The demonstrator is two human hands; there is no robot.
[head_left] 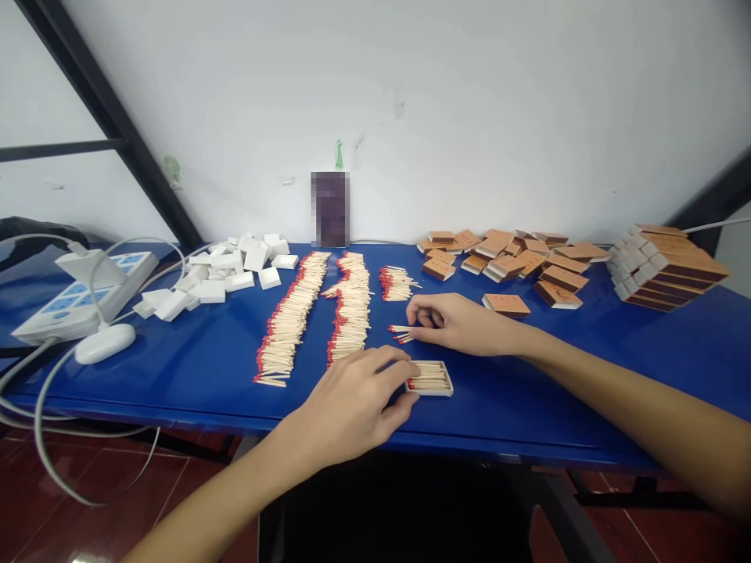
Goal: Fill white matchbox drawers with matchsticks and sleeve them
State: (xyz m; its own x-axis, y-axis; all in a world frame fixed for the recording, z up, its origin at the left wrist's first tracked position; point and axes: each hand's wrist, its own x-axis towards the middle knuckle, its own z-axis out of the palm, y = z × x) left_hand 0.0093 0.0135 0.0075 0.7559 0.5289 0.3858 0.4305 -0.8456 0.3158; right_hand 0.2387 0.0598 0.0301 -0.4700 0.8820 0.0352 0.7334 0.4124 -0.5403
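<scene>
Near the table's front edge, my left hand (361,403) grips the left end of a small white matchbox tray (451,385) between thumb and fingers. Red-tipped matches (431,377) lie side by side inside it, their heads toward the left. Just behind the tray, my right hand (451,322) pinches a few loose matches (400,331) low over the table, heads pointing left. Beyond that hand is a short row of matches (397,283). Two long rows of matches, a middle one (352,313) and a left one (290,320), stretch away toward the wall.
White empty trays (226,270) are heaped at the back left, beside a power strip (88,297) with cables and a white adapter (106,344). Orange matchbox sleeves (508,258) lie scattered at the back right. Stacked matchboxes (669,266) stand farther right on the blue table (193,367).
</scene>
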